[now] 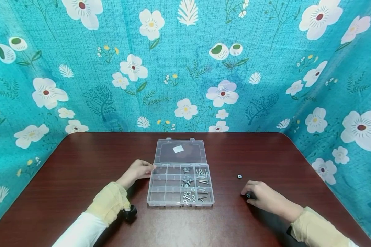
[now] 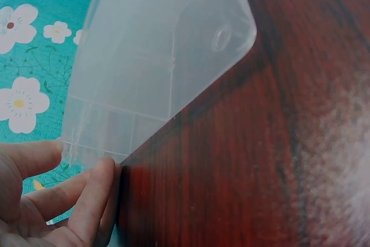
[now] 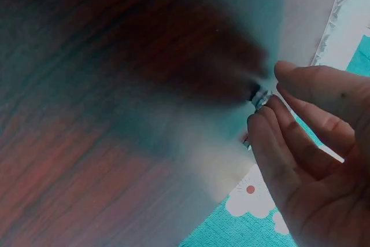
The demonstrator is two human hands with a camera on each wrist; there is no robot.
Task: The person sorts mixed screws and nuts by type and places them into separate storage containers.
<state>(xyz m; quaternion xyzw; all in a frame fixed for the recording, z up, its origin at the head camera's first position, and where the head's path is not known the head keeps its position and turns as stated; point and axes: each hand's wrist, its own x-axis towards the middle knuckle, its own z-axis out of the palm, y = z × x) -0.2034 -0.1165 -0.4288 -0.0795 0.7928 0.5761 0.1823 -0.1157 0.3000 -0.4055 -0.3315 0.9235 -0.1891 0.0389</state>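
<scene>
A clear plastic compartment box (image 1: 173, 197) lies on the table with its lid (image 1: 165, 154) folded back. My left hand (image 1: 139, 169) holds the box's left edge near the hinge; the left wrist view shows thumb and fingertips pinching around a corner of the translucent plastic (image 2: 144, 73). On the right, my right hand (image 1: 261, 196) is low over the table, thumb and fingers apart around a small metal nut (image 3: 261, 99). The fingertips are right at the nut. A second nut (image 1: 239, 176) lies farther back; in the right wrist view a finger partly hides it.
Rings or nuts (image 1: 189, 197), short bolts (image 1: 187, 181) and long screws (image 1: 203, 181) fill compartments on the box's right side. A white label (image 1: 178, 149) sits on the lid. Flowered teal cloth (image 1: 185, 68) hangs behind the dark wooden table (image 1: 105, 154).
</scene>
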